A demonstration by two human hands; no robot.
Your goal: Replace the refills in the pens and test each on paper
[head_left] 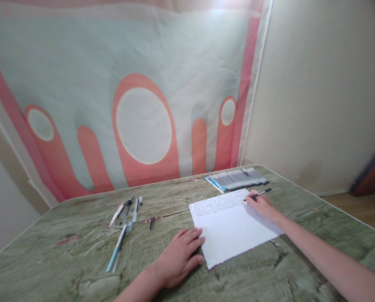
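Observation:
A white sheet of paper (228, 235) lies on the table, with rows of small dark handwriting across its upper part. My right hand (260, 205) rests on the sheet's upper right, its fingers closed around a black pen (263, 192). The pen slants, its tip down near the end of a written line. Flat on the table, my left hand (183, 256) has its fingers stretched out, the fingertips at the paper's left edge. Nothing shows in that hand.
Beyond the paper is a neat row of many similar pens (240, 179). Several loose pens lie to the left, among them a light blue pen (114, 253) and a pink-and-white pen (116, 214). A small dark cap-like piece (152, 223) lies nearby. A printed cloth (181, 84) hangs behind the wood-patterned table (64, 268).

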